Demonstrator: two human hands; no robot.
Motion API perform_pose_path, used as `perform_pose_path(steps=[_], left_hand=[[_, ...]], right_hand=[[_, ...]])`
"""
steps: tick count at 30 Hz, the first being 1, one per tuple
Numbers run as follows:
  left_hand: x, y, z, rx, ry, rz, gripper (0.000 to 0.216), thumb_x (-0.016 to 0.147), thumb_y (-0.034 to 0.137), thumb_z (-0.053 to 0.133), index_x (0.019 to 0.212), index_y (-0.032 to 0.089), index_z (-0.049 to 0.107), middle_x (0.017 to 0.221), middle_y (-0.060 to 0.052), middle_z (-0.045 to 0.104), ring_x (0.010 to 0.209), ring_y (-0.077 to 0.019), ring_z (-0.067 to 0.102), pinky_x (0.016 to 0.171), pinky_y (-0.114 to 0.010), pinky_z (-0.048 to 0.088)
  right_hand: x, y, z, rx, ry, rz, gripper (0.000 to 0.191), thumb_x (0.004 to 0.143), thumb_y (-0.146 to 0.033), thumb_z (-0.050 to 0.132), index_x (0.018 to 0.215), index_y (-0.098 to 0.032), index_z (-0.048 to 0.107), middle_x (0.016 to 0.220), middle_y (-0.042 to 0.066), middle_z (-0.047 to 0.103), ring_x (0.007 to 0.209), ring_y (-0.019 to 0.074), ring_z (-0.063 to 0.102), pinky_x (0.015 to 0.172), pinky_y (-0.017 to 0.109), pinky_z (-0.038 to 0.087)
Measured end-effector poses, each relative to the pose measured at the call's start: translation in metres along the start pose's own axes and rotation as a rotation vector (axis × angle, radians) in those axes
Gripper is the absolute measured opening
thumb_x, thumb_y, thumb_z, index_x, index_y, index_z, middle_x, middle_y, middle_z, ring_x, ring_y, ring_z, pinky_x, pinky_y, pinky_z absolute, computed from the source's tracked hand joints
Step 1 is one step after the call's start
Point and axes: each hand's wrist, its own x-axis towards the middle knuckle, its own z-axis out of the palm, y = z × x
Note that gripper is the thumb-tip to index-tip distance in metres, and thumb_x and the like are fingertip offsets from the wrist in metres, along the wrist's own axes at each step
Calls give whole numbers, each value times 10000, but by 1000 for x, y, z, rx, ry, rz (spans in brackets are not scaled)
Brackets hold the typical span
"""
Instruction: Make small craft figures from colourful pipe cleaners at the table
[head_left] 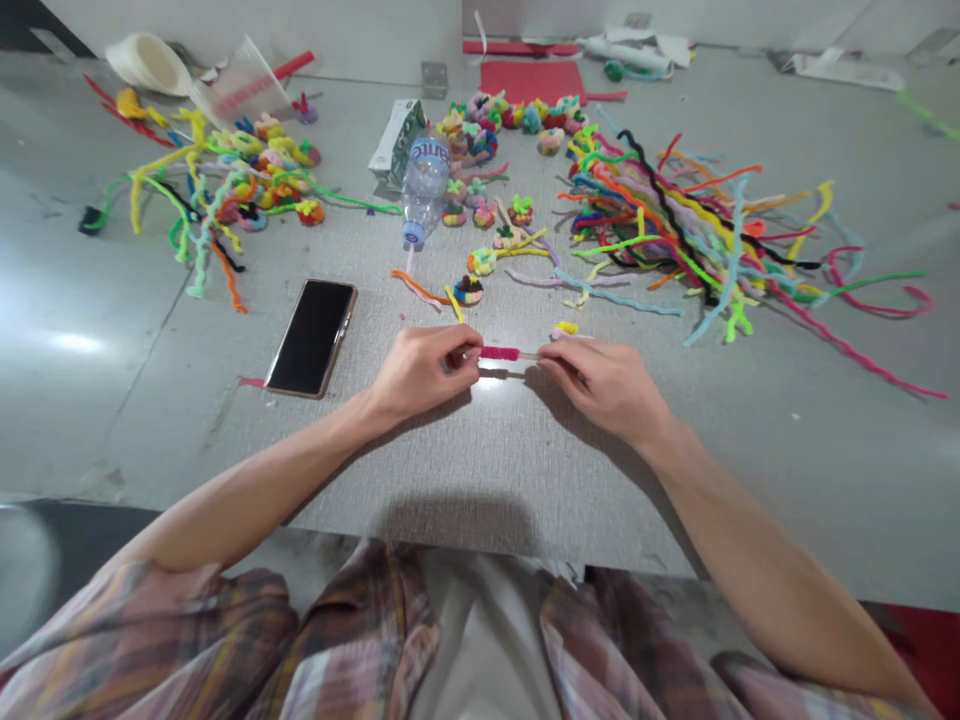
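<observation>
A magenta pipe cleaner is coiled tightly around a thin pale stick, held level just above the table. My left hand is closed at the coil's left end, thumb and fingers pinched together. On the other side, my right hand pinches the bare right end of the stick. Both ends are hidden inside my fingers. Just beyond my right hand lies a small yellow and white fuzzy piece. Past my left hand is a fuzzy piece in brown, blue and yellow.
A phone lies left of my left hand. Behind stand a plastic bottle and a small box. Loose pipe cleaners are heaped at right; finished fuzzy pieces and a tipped plastic cup sit at left.
</observation>
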Motion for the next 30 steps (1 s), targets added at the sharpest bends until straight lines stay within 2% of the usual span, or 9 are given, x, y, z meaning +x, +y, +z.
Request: perform_pose_path(steps=[5,11,18,20,24,26,30], left_hand=[[2,0,-3,14,18,-9,93,957,165,677,942,191,765,741,44,733,651,-100,666,713,-252,514],[4,-4,-5,39,39,-54,91,937,184,676,940,197,766,732,41,743,659,-114,691,732,-264,536],[5,-9,-6,42,82,-107,110,943,205,678,960,190,785,754,13,760,682,-133,701,741,-295,545],[6,-12,-7,46,109,-128,108,940,207,679,942,185,785,763,8,763,684,-129,691,737,-294,537],[10,-19,-8,43,157,-183,121,973,239,696,961,178,800,779,5,778,665,-117,672,718,-283,521],[10,-16,-5,25,120,-137,143,1011,254,695,1024,176,814,845,-10,805,699,-122,688,746,-291,537],[8,2,11,35,-91,48,199,1093,263,645,1086,182,827,1046,-71,820,935,-179,751,869,-329,573]], right_hand=[[-1,4,-4,-28,12,19,268,1199,-402,581,1135,-248,791,1004,67,856,842,236,773,760,383,524],[-1,10,-11,-16,46,63,306,1196,-465,576,1149,-269,805,1096,81,889,946,266,819,815,404,570],[1,15,-19,-44,96,90,290,1187,-449,597,1135,-257,807,1054,86,884,905,268,808,804,405,551],[1,18,-22,-76,155,117,292,1182,-443,594,1123,-254,808,986,76,868,833,258,782,775,400,537],[1,25,-25,-101,366,238,312,1167,-477,596,1097,-253,802,806,46,789,693,236,706,729,396,535],[2,29,-25,-58,450,285,329,1168,-495,583,1084,-253,790,782,41,765,689,235,711,727,395,552],[2,34,-22,1,532,319,340,1167,-516,573,1059,-260,770,781,40,752,684,230,717,711,387,559]])
